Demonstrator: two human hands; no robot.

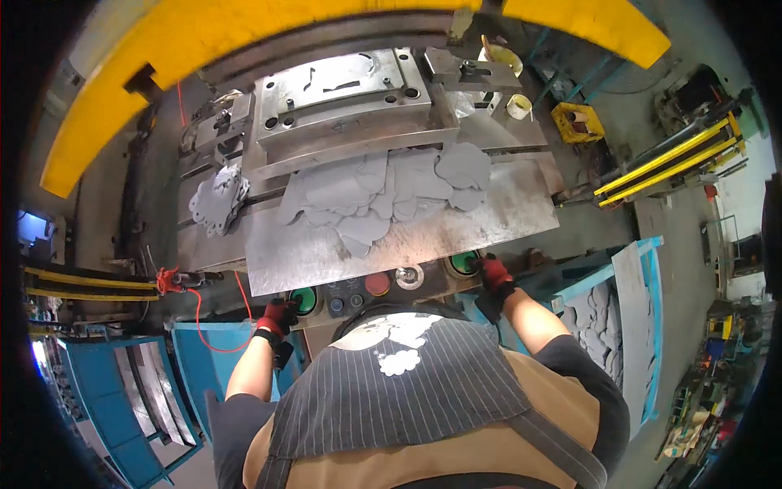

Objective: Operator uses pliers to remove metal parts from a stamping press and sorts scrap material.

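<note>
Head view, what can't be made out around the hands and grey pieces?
All in the head view:
Left hand, right hand: too small to tell whether they press the green buttons.
Grey pieces: lower ones hidden under upper ones.
Yellow arch: top cut off by the picture's upper edge.

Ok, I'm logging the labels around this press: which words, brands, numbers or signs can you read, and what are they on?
None can be read in this view.
Control panel: any markings around the red button are too small to read.
Lit screen at the far left: too blurred to read.
White patch on the striped cloth: no lettering I can make out.
</note>
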